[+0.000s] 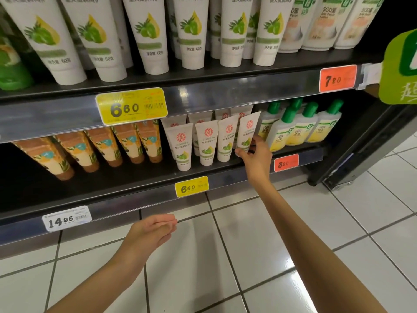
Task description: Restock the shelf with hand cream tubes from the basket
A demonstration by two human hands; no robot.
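Right hand (pixel 257 154): fingers and thumb pinch the lower end of a tube (pixel 248 132), close to its cap.
Left hand (pixel 153 231): fingers straight and together, holding nothing, below the shelf (pixel 135 177) lip, over the floor tiles.
Tube, place: on the lower shelf, at the right end of the front row, about 1 o'clock from the middle of my view.
Tube from my fingers: it rises toward 11 o'clock from my right palm; my left hand is well apart from it, down at 7 o'clock.
Long axis: nearly upright, cap down and crimp up, the top leaning a little toward 1 o'clock, off line with its neighbours.
Neighbours: the next tube stands just beside it at 9 o'clock; the bottles (pixel 291 129) stand just beside it at 3 o'clock.
Nearer hand: the right, already on it.
Coming move, as I judge it: seat the cap flat and bring the crimp back toward 12 before I let go; the slot is tight between row and bottles.
Count, white tubes: four in front, mine included; four crimped tops show behind.
Count, bottles: five green caps.
Count, orange tubes (pixel 106 147): five, at 9 o'clock.
Basket: not in view.
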